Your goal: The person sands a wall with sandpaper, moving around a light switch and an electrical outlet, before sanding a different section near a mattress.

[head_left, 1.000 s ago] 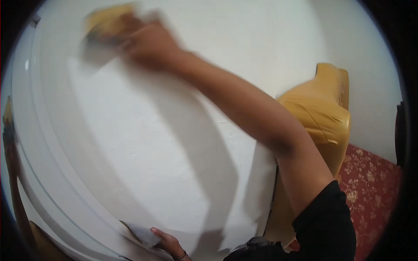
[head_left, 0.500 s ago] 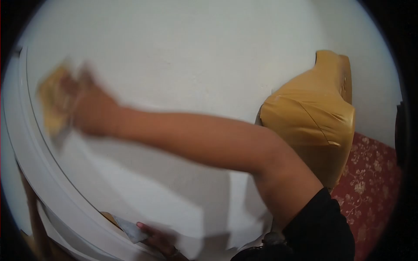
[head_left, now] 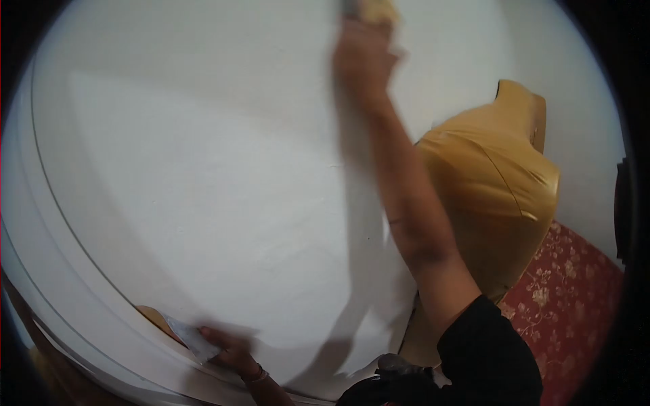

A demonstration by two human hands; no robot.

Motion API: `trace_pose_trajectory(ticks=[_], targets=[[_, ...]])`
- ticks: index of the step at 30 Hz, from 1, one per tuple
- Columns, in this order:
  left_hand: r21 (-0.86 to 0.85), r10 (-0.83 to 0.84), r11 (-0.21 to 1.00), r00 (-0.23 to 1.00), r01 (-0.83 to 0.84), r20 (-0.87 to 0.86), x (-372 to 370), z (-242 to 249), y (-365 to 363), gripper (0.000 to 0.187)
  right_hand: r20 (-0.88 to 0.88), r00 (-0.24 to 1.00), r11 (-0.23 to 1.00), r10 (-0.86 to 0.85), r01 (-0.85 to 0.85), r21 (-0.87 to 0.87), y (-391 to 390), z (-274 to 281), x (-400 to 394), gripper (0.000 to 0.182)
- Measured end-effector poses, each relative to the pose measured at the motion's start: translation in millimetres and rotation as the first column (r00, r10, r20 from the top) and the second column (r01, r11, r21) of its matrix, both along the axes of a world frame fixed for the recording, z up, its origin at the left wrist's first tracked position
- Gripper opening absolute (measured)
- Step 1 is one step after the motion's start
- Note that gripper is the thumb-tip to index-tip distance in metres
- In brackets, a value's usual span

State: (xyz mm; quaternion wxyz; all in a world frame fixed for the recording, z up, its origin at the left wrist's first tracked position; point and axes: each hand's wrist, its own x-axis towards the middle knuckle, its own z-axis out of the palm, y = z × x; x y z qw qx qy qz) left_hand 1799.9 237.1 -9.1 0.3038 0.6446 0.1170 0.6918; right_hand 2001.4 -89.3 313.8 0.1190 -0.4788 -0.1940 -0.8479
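Observation:
My right hand [head_left: 363,64] is raised at the top of the view and closed round a yellow, pad-like piece [head_left: 378,10] with a dark grey edge. Both are smeared by motion and overlap the white wall [head_left: 203,169]; the top of the piece is cut off by the frame. At lower left, my left hand [head_left: 230,350], partly blurred and wearing a band at the wrist, holds a thin, pale grey flat piece [head_left: 193,338] between thumb and fingers. A tan, rounded piece [head_left: 157,323] shows right beside its far end, along the white trim.
A glossy mustard-covered seat [head_left: 491,162] stands against the wall at right. Under it lies a red floral carpet [head_left: 548,291]. White curved-looking trim [head_left: 74,264] borders the wall at left. A dark object [head_left: 620,210] shows at the far right edge.
My right hand has swung from the far left to the top middle, carrying the yellow piece. My left hand keeps the grey piece, slightly farther left and up in view.

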Motion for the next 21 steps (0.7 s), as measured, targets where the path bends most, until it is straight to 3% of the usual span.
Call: trace_pose_trajectory(ticks=[1, 2, 3, 4, 5, 6, 7, 8, 10, 11, 12, 13, 14, 15, 16, 18, 19, 20, 21], targets=[[-0.064, -0.034, 0.997, 0.999, 0.034, -0.007, 0, 4, -2, 0.044, -0.221, 0.975, 0.972, -0.033, 0.083, 0.218, 63, 1, -28, 0.017], [-0.045, -0.043, 0.998, 0.999, 0.043, -0.014, -2, 5, -2, 0.044, -0.232, 0.968, 0.99, -0.1, 0.12, 0.071, 103, -5, -59, 0.015], [-0.062, -0.096, 0.994, 0.995, 0.095, -0.01, -3, 4, -1, 0.045, -0.386, 0.92, 0.983, 0.072, -0.132, -0.132, 134, -14, -94, 0.019], [-0.081, -0.149, 0.986, 0.989, 0.147, -0.009, -2, 3, 1, 0.046, -0.049, 0.933, 0.919, 0.357, -0.36, -0.161, 178, -28, -102, 0.026], [-0.037, -0.115, 0.993, 0.993, 0.116, 0.019, -3, 11, -5, 0.049, -0.231, 0.93, 0.814, 0.287, -0.363, -0.452, 186, -46, -123, 0.028], [-0.023, -0.121, 0.992, 0.993, 0.122, 0.011, -6, 18, -10, 0.049, -0.253, 0.902, 0.641, 0.349, -0.427, -0.637, 190, -59, -130, 0.03], [-0.061, -0.111, 0.992, 0.994, 0.11, -0.021, -9, 25, -16, 0.047, -0.32, 0.878, 0.547, 0.355, -0.473, -0.691, 192, -62, -130, 0.033], [-0.108, -0.1, 0.99, 0.994, 0.094, -0.053, -13, 28, -20, 0.046, -0.33, 0.875, 0.548, 0.354, -0.48, -0.685, 189, -62, -123, 0.033], [-0.129, -0.129, 0.985, 0.988, 0.117, -0.089, -16, 29, -19, 0.048, -0.264, 0.936, 0.819, 0.233, -0.335, -0.466, 153, -41, -116, 0.029], [-0.146, -0.159, 0.979, 0.981, 0.142, -0.112, -16, 27, -16, 0.05, -0.151, 0.98, 0.96, 0.13, -0.163, -0.229, 135, -35, -96, 0.034], [-0.157, -0.16, 0.977, 0.981, 0.141, -0.113, -13, 22, -8, 0.05, -0.268, 0.961, 0.992, 0.061, -0.087, -0.087, 101, -32, -83, 0.034], [-0.12, -0.159, 0.981, 0.986, 0.151, -0.057, -8, 14, 0, 0.05, -0.598, 0.8, 0.999, 0.047, -0.036, 0.031, 66, -40, -75, 0.033], [-0.085, -0.158, 0.984, 0.987, 0.158, 0.003, -5, 7, 3, 0.05, -0.524, 0.83, 0.977, 0.191, -0.11, 0.181, 32, -53, -49, 0.035], [-0.099, -0.158, 0.982, 0.987, 0.159, 0.02, -6, -7, 3, 0.05, -0.286, 0.957, 0.777, 0.05, 0.143, 0.613, 22, -71, 12, 0.034], [-0.152, -0.185, 0.97, 0.982, 0.187, 0.032, -8, -12, 2, 0.049, -0.442, 0.859, 0.727, 0.257, 0.13, 0.675, 6, -73, -23, 0.037], [-0.182, -0.214, 0.96, 0.977, 0.213, 0.015, -15, -5, -1, 0.049, -0.472, 0.864, 0.81, 0.174, 0.147, 0.567, 33, -70, -47, 0.043], [-0.156, -0.19, 0.969, 0.981, 0.192, 0.026, -17, 2, -8, 0.049, -0.48, 0.872, 0.897, 0.096, 0.133, 0.421, 54, -63, -56, 0.044], [-0.131, -0.165, 0.977, 0.985, 0.169, 0.041, -17, 6, -13, 0.049, -0.378, 0.923, 0.951, 0.067, 0.056, 0.306, 89, -62, -79, 0.043], [-0.125, -0.17, 0.977, 0.985, 0.174, 0.044, -15, 5, -11, 0.049, -0.306, 0.933, 0.978, 0.19, -0.151, 0.146, 127, -63, -105, 0.044]])
